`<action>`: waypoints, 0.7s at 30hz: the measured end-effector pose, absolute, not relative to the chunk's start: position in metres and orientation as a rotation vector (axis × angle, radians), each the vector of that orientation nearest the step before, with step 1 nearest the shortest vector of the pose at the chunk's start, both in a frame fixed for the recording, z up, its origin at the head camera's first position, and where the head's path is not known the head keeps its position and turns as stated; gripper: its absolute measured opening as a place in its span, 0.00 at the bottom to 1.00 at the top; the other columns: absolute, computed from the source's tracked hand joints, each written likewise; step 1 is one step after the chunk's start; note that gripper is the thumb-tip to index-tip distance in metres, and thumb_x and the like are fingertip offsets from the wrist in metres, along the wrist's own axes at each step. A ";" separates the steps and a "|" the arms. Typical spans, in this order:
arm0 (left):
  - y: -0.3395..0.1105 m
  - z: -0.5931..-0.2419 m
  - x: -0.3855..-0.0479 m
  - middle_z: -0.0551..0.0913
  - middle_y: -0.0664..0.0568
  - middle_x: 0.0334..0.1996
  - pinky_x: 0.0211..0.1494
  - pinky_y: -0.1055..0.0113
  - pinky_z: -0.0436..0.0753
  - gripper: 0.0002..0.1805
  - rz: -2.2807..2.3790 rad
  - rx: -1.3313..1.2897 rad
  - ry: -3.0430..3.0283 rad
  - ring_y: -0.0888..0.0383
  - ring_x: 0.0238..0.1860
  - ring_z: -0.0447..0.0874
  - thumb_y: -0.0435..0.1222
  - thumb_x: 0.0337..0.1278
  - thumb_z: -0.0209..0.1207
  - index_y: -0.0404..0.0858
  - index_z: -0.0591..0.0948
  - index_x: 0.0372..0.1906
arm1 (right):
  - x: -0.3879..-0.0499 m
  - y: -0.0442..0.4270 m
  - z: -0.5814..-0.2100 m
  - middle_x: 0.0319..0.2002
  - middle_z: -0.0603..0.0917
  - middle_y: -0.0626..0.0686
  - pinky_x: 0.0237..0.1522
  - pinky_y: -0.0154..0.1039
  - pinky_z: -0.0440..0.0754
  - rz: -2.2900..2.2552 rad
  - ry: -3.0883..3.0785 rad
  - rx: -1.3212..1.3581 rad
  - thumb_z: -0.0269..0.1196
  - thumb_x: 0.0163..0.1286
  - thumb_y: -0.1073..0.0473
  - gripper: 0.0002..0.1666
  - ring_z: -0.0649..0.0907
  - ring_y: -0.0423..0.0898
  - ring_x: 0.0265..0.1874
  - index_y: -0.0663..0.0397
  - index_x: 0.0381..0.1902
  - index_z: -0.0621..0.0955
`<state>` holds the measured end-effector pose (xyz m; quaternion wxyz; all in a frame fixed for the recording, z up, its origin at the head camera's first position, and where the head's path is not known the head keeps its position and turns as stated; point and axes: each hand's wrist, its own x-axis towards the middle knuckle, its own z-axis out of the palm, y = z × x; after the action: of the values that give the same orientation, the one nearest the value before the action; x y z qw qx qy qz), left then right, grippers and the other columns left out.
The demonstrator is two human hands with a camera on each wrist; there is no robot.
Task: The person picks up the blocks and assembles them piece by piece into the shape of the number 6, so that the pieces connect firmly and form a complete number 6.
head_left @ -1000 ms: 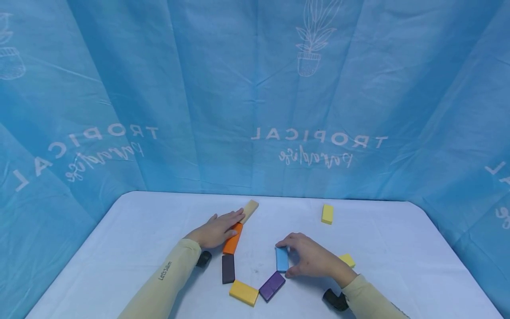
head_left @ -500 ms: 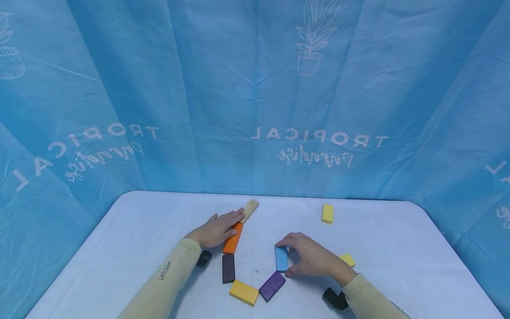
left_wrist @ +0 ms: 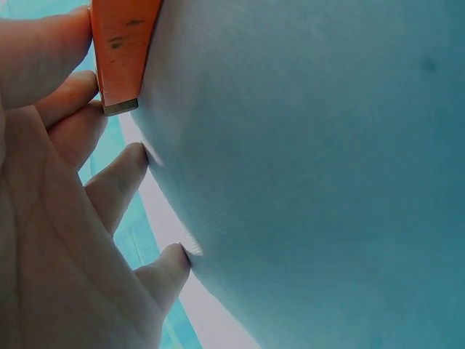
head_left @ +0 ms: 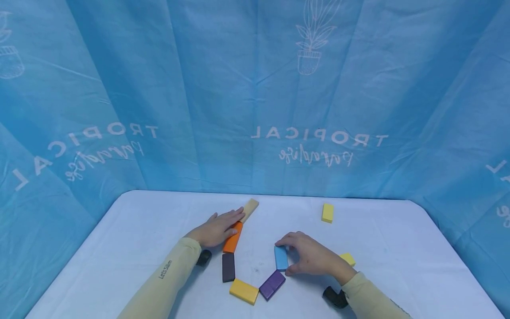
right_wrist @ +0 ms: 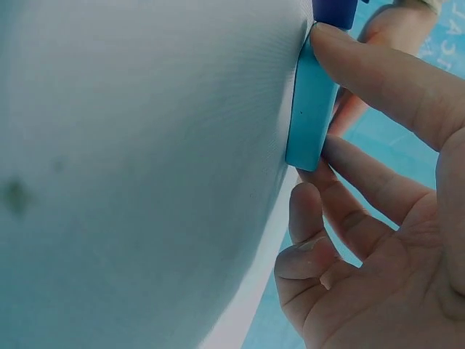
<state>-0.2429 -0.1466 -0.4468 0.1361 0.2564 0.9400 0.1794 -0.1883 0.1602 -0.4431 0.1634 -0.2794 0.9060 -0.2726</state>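
In the head view a curved row of blocks lies on the table: a pale wooden block (head_left: 250, 209), an orange block (head_left: 232, 241), a dark block (head_left: 228, 267), an amber block (head_left: 244, 291), a purple block (head_left: 272, 285) and a light blue block (head_left: 280, 258). My left hand (head_left: 217, 228) rests, fingers extended, across the wooden and orange blocks; in the left wrist view its thumb touches the orange block (left_wrist: 125, 47). My right hand (head_left: 311, 254) pinches the blue block between thumb and fingertips at its two ends, beside the purple block in the right wrist view.
One yellow block (head_left: 327, 213) lies at the back right of the white table (head_left: 390, 248). Another yellow block (head_left: 348, 259) is partly hidden behind my right wrist. A blue printed curtain (head_left: 223, 97) hangs behind the table. Black wrist cameras sit under both wrists.
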 end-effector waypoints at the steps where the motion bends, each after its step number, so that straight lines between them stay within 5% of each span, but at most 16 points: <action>1: -0.146 -0.446 -0.243 0.55 0.51 0.80 0.77 0.37 0.47 0.30 0.518 0.743 2.721 0.48 0.79 0.51 0.43 0.78 0.49 0.43 0.60 0.79 | -0.189 0.160 -0.443 0.59 0.79 0.46 0.56 0.46 0.79 -0.777 2.585 -0.797 0.79 0.53 0.51 0.39 0.77 0.42 0.50 0.49 0.64 0.79; 21: -0.147 -0.447 -0.244 0.55 0.51 0.80 0.76 0.36 0.47 0.31 0.513 0.753 2.718 0.47 0.79 0.51 0.43 0.78 0.49 0.43 0.59 0.79 | -0.190 0.164 -0.446 0.60 0.79 0.45 0.54 0.47 0.79 -0.813 2.589 -0.800 0.79 0.53 0.52 0.40 0.77 0.43 0.50 0.47 0.65 0.79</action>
<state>-0.2443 -0.1472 -0.4470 0.1369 0.2603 0.9392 0.1774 -0.1895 0.1642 -0.4456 0.1559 -0.2793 0.9040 -0.2838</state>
